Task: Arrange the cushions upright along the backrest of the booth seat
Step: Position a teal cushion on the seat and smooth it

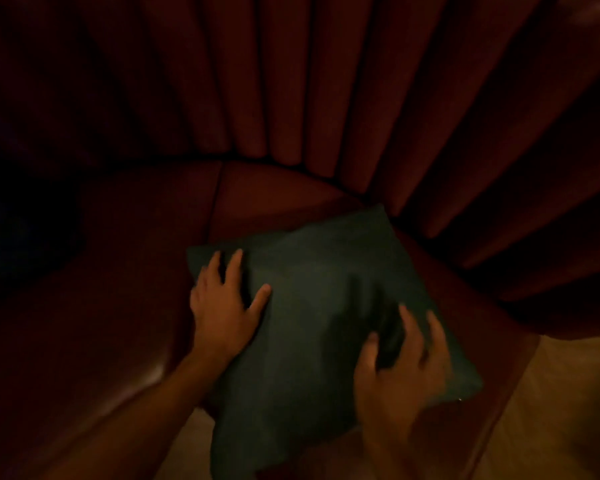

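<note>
Green cushion [319, 306] lies flat under your spread hands, left [222, 306] and right [399, 368]; grip its edges and tip it upright against the backrest [326, 98].

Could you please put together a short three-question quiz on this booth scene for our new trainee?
1. True or false: the green cushion already stands upright against the backrest.
2. Which hands touch the cushion? A) only the left hand B) only the right hand C) both
3. Fill in: part of the cushion overhangs the front edge of the ___ .

Key: 1. False, it lies fairly flat on the seat, one corner near the backrest. 2. C. 3. seat.
</note>
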Motion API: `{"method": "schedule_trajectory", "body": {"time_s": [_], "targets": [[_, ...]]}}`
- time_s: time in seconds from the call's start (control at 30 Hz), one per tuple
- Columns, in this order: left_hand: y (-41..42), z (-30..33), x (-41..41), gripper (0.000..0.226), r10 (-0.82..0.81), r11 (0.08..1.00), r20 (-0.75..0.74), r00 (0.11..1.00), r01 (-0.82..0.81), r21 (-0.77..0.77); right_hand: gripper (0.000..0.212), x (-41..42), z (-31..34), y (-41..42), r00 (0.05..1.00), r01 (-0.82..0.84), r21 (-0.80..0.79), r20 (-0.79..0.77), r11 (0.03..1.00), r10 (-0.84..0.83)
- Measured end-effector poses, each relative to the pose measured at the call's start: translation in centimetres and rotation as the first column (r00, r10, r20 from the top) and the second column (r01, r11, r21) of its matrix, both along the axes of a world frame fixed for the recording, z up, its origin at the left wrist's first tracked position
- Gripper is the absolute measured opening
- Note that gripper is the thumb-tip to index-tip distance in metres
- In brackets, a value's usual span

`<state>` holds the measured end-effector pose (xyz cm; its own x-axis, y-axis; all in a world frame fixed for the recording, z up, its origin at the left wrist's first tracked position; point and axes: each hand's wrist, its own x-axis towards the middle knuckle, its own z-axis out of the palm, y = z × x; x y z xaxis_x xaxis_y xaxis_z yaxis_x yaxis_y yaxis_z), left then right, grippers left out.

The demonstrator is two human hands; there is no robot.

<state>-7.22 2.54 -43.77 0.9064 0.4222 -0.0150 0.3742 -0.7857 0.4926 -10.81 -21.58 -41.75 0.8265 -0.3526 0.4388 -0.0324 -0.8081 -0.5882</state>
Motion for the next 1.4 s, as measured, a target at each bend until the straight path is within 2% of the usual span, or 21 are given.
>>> {"method": "schedule_trajectory", "body": {"time_s": [0.03, 0.1, 0.17, 0.2, 0.23, 0.3, 0.4, 0.5, 0.6, 0.73, 0.9, 1.0, 1.1, 1.2, 1.33, 1.4], "targets": [[-0.3, -0.4, -1.4, 0.091, 0.119, 0.989, 0.004, 0.993, -0.119, -0.083, 0.052, 2.2, 0.4, 0.4, 0.995, -0.104, -0.050, -0.010, 0.993, 0.103], [-0.9, -0.9, -3.3, 0.113, 0.339, 0.876, -0.078, 0.938, -0.344, -0.338, 0.059, 6.3, 0.5, 1.1, 0.947, -0.259, -0.091, -0.221, 0.961, 0.234], [-0.7, -1.5, -4.2, 0.129, 0.449, 0.687, -0.203, 0.870, -0.482, -0.544, 0.071, 9.1, -0.3, 1.1, 0.839, -0.289, -0.129, -0.511, 0.948, 0.187], [-0.4, -1.6, -4.4, 0.127, 0.452, 0.629, -0.248, 0.857, -0.503, -0.593, 0.078, 9.7, -0.9, 0.7, 0.774, -0.265, -0.117, -0.618, 0.957, 0.139], [0.2, -1.6, -4.4, 0.121, 0.431, 0.609, -0.268, 0.862, -0.497, -0.618, 0.084, 9.9, -1.3, 0.3, 0.715, -0.236, -0.104, -0.692, 0.966, 0.101], [1.2, -1.3, -4.0, 0.106, 0.361, 0.648, -0.256, 0.897, -0.438, -0.623, 0.088, 10.0, -1.4, 0.4, 0.675, -0.207, -0.110, -0.735, 0.972, 0.060], [3.2, -0.3, -3.4, 0.082, 0.281, 0.745, -0.170, 0.945, -0.326, -0.582, 0.084, 8.7, -0.7, 2.5, 0.708, -0.148, -0.123, -0.706, 0.981, 0.019], [6.8, 1.0, -3.6, 0.075, 0.201, 0.820, -0.082, 0.976, -0.214, -0.530, 0.087, 6.2, -0.6, 5.5, 0.733, -0.116, -0.067, -0.679, 0.991, 0.040], [12.1, 2.3, -4.9, 0.067, 0.147, 0.851, -0.076, 0.986, -0.165, -0.498, 0.092, 2.4, -0.9, 9.4, 0.733, -0.145, -0.079, -0.678, 0.986, 0.053], [17.7, 2.6, -8.0, 0.075, 0.208, 0.838, -0.127, 0.970, -0.244, -0.489, 0.093, -0.1, -1.4, 14.2, 0.681, -0.234, -0.103, -0.727, 0.967, 0.087], [22.3, 1.4, -11.8, 0.087, 0.295, 0.824, -0.100, 0.950, -0.306, -0.476, 0.087, 0.2, -1.5, 18.6, 0.646, -0.372, -0.070, -0.736, 0.926, 0.204], [24.3, 1.0, -13.2, 0.102, 0.263, 0.880, -0.180, 0.948, -0.312, -0.357, 0.086, -0.1, -1.3, 20.6, 0.653, -0.416, -0.104, -0.726, 0.904, 0.217], [24.4, 1.8, -14.0, 0.104, 0.107, 0.985, -0.237, 0.966, -0.136, -0.109, 0.085, -0.5, -0.6, 22.1, 0.737, -0.472, -0.199, -0.624, 0.859, 0.260], [22.6, 3.0, -13.3, 0.108, -0.092, 0.992, -0.226, 0.970, 0.109, 0.065, 0.086, 0.3, 0.5, 23.9, 0.741, -0.582, -0.256, -0.558, 0.771, 0.374], [20.4, 1.8, -11.2, 0.117, -0.166, 0.978, -0.304, 0.938, 0.196, 0.070, 0.087, 2.2, 0.0, 25.1, 0.683, -0.673, -0.343, -0.629, 0.656, 0.371], [19.7, 0.6, -10.6, 0.117, -0.176, 0.977, -0.342, 0.923, 0.205, 0.050, 0.087, 2.8, -1.2, 24.5, 0.649, -0.689, -0.334, -0.679, 0.643, 0.343]]}}
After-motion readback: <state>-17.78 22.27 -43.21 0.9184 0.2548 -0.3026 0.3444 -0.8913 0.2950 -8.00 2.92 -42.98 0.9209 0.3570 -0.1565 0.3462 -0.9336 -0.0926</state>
